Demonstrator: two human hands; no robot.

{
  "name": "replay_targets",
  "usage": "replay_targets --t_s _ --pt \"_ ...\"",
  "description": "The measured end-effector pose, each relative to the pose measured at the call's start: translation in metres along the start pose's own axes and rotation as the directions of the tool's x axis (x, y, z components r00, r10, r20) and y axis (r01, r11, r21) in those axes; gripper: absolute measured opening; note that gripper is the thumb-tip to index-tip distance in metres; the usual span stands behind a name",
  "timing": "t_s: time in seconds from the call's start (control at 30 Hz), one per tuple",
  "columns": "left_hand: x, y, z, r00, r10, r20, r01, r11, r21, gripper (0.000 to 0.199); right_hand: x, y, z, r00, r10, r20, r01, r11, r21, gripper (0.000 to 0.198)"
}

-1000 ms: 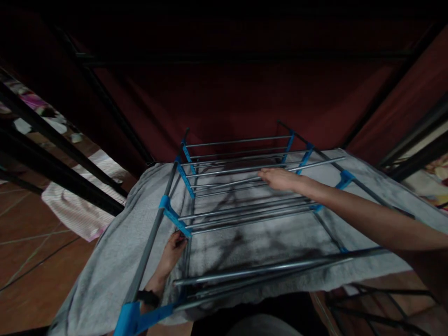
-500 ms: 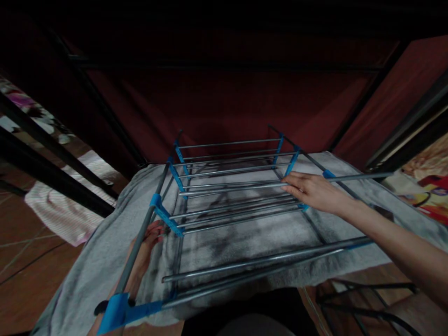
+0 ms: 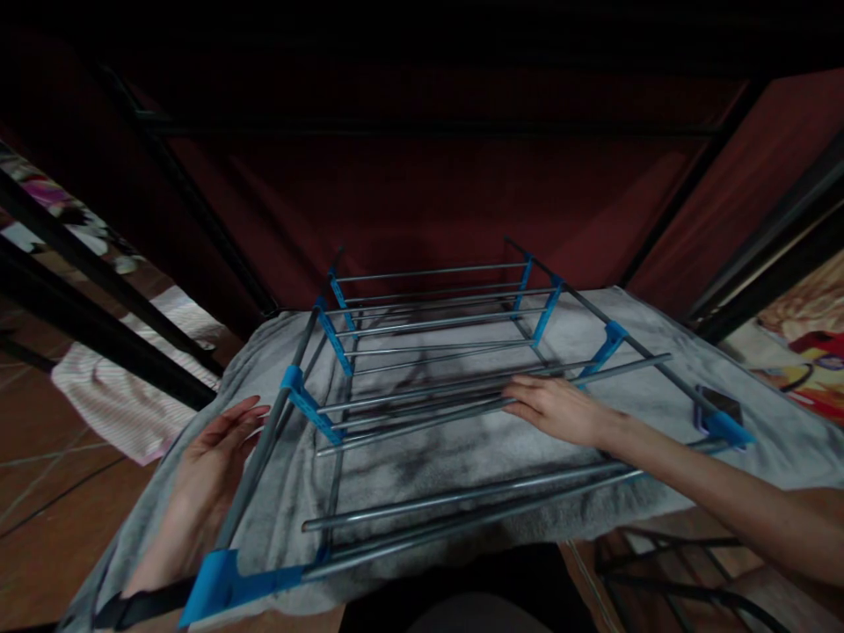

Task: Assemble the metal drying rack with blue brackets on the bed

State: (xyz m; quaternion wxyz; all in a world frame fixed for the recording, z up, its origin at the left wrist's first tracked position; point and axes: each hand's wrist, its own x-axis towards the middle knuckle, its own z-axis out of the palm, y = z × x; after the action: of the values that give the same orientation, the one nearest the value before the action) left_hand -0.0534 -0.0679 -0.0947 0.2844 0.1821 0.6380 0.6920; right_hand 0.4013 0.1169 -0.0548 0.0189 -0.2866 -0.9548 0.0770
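A rack frame of grey metal tubes joined by blue plastic connectors (image 3: 315,413) lies over a grey blanket (image 3: 422,475). My right hand (image 3: 554,409) is closed around a loose metal tube (image 3: 623,371), which slants across the frame near the middle crossbars. The tube's left end sits by the left middle connector; its right end sticks out past the right side. My left hand (image 3: 214,453) is just outside the left side tube (image 3: 260,462), fingers loosely stretched and holding nothing. Nearest me, another tube (image 3: 462,499) rests at an angle above the front crossbars.
Dark red panels (image 3: 428,193) with black metal bars stand behind and beside the frame. A dark phone-like object (image 3: 717,409) lies under the right side tube. A striped cloth (image 3: 132,369) is on the tiled floor at left; a black metal stand (image 3: 665,563) is at lower right.
My right hand has brought the loose tube toward me and left, from the farther connectors to the middle ones. My left hand has moved out to the left of the side tube.
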Motion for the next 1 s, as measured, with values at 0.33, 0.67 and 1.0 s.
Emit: replay_targets --t_s 0.33,0.67,1.0 --pt "0.0 0.015 -0.002 0.995 0.065 -0.073 -0.065 0.998 -0.002 0.03 0.001 -0.03 0.012 0.994 -0.021 0.107 0.014 0.997 0.069 0.026" --pt "-0.006 0.014 -0.005 0.996 0.062 -0.069 -0.063 0.998 -0.002 0.03 0.029 -0.012 0.072 0.952 -0.047 0.303 -0.031 0.968 0.247 0.017" --pt "-0.009 0.036 -0.008 0.976 0.212 -0.053 -0.207 0.975 0.078 0.042 0.061 0.018 0.113 0.898 0.032 0.438 -0.147 0.962 0.229 0.018"
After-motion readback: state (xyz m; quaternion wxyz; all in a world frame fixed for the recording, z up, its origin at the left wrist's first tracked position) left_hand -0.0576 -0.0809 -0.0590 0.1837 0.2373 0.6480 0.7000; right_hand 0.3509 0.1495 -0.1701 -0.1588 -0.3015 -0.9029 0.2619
